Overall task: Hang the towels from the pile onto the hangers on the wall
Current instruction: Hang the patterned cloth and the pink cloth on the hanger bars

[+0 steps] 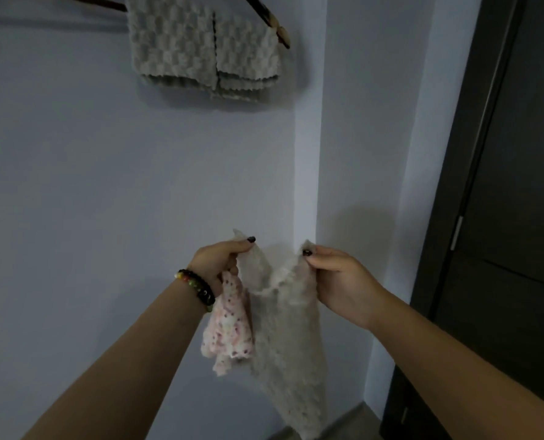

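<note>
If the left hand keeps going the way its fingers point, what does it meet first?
Likely the right hand: the left hand points across the sagging white towel held between them. Depth is unclear.

We see a pale bluish-white wall [112, 173] filling the left and middle of the frame, plain and unmarked. Right of centre it turns at a vertical corner [308, 185], and a narrow strip of the same pale wall runs on toward the right. Beyond that strip, along the right edge, stands a dark door [515, 198] — near black, with panel lines faintly visible and a slim light metal strip [457, 233] on its left edge at mid-height. At the bottom, right of centre, a small wedge of greyish floor [353, 420] shows.
</note>
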{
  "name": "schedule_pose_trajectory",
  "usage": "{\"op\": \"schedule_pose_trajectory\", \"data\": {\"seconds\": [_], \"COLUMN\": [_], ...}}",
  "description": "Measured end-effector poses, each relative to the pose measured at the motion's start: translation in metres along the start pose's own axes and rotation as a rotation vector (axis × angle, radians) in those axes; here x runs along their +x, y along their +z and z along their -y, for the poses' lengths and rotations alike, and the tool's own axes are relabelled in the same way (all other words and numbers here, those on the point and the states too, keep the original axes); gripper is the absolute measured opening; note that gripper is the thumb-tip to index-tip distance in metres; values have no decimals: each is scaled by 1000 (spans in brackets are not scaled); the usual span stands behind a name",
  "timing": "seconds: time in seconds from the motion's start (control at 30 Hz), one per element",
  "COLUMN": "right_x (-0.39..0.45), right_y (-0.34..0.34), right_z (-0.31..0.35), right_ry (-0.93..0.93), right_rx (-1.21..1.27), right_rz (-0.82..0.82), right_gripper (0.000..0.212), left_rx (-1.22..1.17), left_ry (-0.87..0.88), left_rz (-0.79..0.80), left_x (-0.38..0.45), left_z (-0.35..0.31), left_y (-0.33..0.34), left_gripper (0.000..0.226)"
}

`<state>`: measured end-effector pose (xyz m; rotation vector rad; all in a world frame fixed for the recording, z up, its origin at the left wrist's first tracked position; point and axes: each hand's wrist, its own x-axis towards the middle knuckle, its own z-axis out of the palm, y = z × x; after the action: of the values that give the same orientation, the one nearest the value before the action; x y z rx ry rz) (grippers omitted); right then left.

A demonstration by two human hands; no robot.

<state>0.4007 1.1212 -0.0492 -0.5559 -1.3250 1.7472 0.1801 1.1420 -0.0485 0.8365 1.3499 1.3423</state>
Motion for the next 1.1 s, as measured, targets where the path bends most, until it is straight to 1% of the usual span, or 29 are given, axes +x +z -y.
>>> {"op": "schedule_pose_trajectory", "data": {"seconds": [0.03,0.1,0.13,0.2,0.27,0.33,0.37,0.43,0.47,0.53,0.57,0.63,0.73,0.8,0.87,0.9,0.97,1.03,1.1], "right_x": [6,17,19,20,17,14,14,16,19,27,30,30,27,26,28,29,33,39,47], "right_y": [-7,-24,-28,-43,-55,-62,-64,-64,-64,-64,-62,-54,-38,-27,-16,-14,-7,-1,5], "right_z": [2,7,6,8,13,20,23,27,27,25,23,18,5,4,6,10,17,21,23], "right_ry": [-11,21,59,169,287,358,372,316,260,210,226,280,415,498,516,488,323,107,-89], "right_rx": [-17,-3,30,64,36,8,10,13,9,18,29,31,-29,-103,-112,-115,-193,-374,-492], "right_rz": [-14,-8,15,131,280,416,443,408,343,228,233,357,612,760,838,835,772,660,584], "right_gripper": [18,28,32,24,25,29,29,26,24,26,27,23,32,33,30,25,11,19,17], "left_rx": [-12,-46,-53,-34,92,282,372,523,574,604,599,578,578,595,625,604,495,367,286], "left_ry": [8,44,62,119,220,328,374,445,468,501,508,505,498,498,507,511,494,455,453], "left_rz": [8,3,8,-39,-134,-222,-266,-345,-376,-401,-402,-399,-407,-406,-411,-401,-369,-320,-266], "left_x": [5,10,10,9,5,-1,-5,-13,-18,-29,-35,-46,-60,-70,-84,-89,-102,-111,-112], "left_z": [1,1,1,-2,-7,-12,-14,-17,-18,-20,-21,-23,-27,-28,-26,-24,-20,-16,-16], "left_y": [10,32,37,52,65,73,74,74,72,65,62,57,51,44,33,30,21,13,2], "left_gripper": [8,8,12,26,31,25,19,10,9,12,15,18,15,19,21,18,12,15,21]}}
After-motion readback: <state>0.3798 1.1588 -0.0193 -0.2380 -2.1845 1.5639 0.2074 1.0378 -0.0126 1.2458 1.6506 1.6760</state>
